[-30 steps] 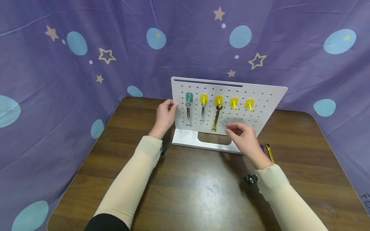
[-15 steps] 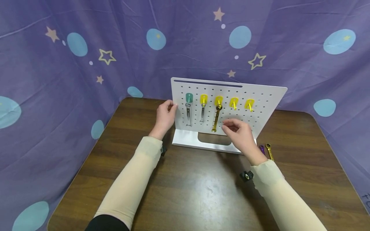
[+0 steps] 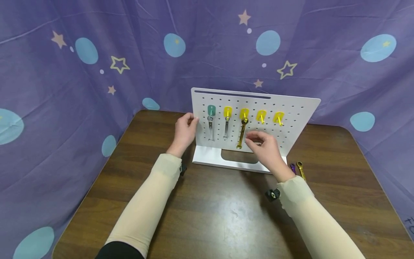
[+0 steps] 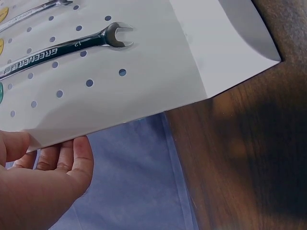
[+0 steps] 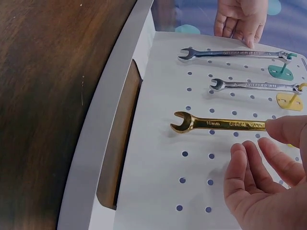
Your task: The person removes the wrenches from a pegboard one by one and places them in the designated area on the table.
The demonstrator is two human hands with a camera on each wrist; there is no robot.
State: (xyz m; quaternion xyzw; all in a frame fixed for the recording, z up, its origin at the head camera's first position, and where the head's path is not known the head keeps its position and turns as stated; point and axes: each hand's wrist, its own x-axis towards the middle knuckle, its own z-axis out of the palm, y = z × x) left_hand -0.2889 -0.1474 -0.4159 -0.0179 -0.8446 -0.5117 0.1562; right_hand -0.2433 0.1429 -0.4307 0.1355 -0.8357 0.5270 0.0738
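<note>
A white pegboard [image 3: 297, 122] stands on the table. My left hand [image 3: 185, 130] grips its left edge, thumb in front and fingers behind in the left wrist view. A silver combination wrench [image 3: 211, 129] hangs from a green hook [image 3: 211, 110]. Beside it, a smaller silver wrench [image 3: 226, 128] hangs from a yellow hook [image 3: 228, 110]. A gold wrench [image 5: 225, 124], marked 10mm, hangs from the middle yellow hook [image 3: 244, 113]. My right hand [image 3: 265, 147] is just right of the gold wrench, with thumb and fingers apart; in the right wrist view the thumb overlaps its shank.
Two yellow hooks [image 3: 279, 118] on the board's right side carry nothing. A purple wrench [image 3: 293, 168] and another gold wrench [image 3: 300, 170] lie on the brown table [image 3: 207, 216], right of the board. A patterned purple curtain [image 3: 207, 46] hangs behind.
My right hand has moved left and slightly up towards the hanging gold wrench. This uncovers more of the purple wrench on the table. The left hand stays on the board's edge.
</note>
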